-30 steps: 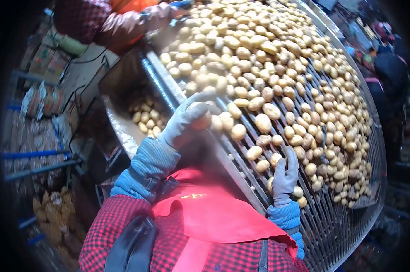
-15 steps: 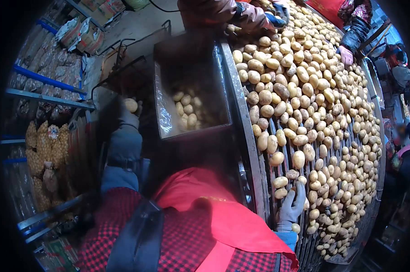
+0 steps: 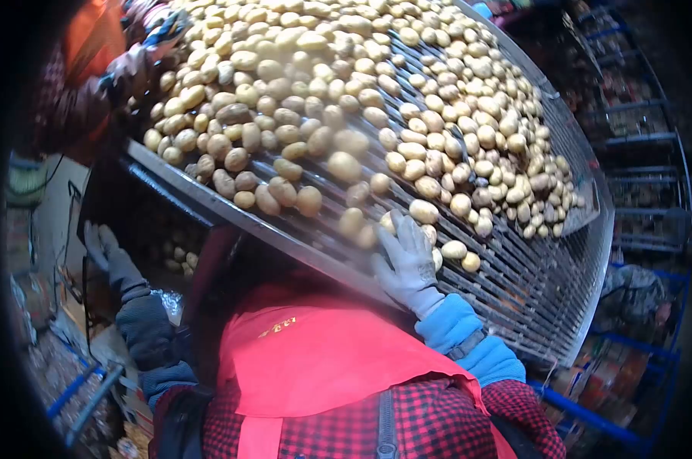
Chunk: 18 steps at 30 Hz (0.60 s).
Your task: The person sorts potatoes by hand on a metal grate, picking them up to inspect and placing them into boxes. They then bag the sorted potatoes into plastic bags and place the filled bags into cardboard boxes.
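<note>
My right hand [image 3: 409, 264], in a grey glove, lies over the slatted metal sorting table [image 3: 506, 287] with its fingers spread. Its fingertips reach a pale potato [image 3: 389, 222], and other potatoes [image 3: 454, 249] sit just beyond. My left hand [image 3: 113, 256], also gloved, is stretched out beside the dark box [image 3: 128, 200] under the table's edge, and no potato shows in it. Inside that box, several potatoes [image 3: 181, 257] are partly in shadow. Potatoes near the middle of the slats are blurred.
A metal rim [image 3: 285, 243] runs along the table's near side. Another person's gloved hand [image 3: 166, 34] works among the heaped potatoes at upper left. Blue-framed racks [image 3: 640, 340] stand at the right, and a blue rail [image 3: 71, 382] is at lower left.
The view has swung to the right. My left hand has let go of the potato it held and moved to the box. My right hand has moved forward over the slats, fingers spread.
</note>
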Available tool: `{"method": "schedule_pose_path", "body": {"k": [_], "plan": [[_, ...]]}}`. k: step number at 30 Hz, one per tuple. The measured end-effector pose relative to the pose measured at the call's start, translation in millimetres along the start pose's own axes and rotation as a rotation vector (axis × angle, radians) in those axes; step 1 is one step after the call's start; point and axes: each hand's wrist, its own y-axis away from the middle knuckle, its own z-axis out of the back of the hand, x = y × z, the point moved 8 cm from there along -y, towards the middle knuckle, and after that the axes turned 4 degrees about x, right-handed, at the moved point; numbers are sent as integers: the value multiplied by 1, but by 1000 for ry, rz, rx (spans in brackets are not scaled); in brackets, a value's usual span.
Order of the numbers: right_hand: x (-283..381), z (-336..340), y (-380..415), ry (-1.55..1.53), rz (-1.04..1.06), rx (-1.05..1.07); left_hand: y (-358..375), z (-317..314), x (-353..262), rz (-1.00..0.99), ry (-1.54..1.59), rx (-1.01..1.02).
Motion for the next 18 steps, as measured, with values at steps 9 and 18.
{"method": "schedule_pose_path", "body": {"k": [9,18], "plan": [[-31,26,81,-325,-131,-132,141,-242,-222,-514,189,963],[-132,68,155,-154,-653,-535,374,-281,-325,-1391,251,1633]]}}
